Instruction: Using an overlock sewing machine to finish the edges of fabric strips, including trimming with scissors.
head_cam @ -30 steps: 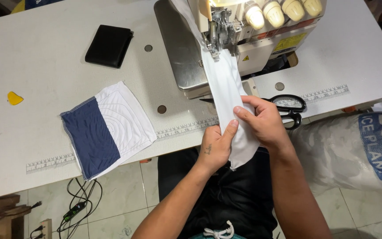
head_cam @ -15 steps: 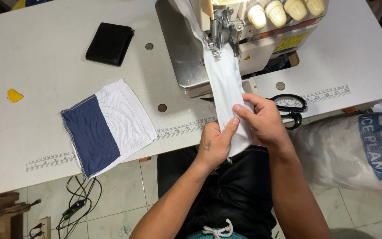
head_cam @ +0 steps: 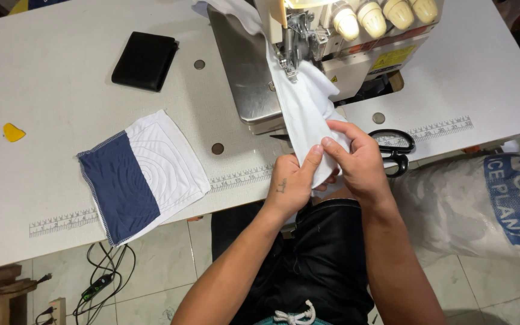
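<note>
Head view: left hand (head_cam: 290, 183) and right hand (head_cam: 356, 159), grips clamped on white fabric strip (head_cam: 305, 114) at table edge (head_cam: 236, 180).

Bare forearms, small tattoo on left wrist (head_cam: 281, 185), black shorts (head_cam: 326, 253), white drawstring (head_cam: 293, 315)

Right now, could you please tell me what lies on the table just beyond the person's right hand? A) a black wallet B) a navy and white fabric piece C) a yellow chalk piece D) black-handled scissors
D: the black-handled scissors lie on the table right beside the right hand, which pinches the white fabric strip together with the left hand.
</note>
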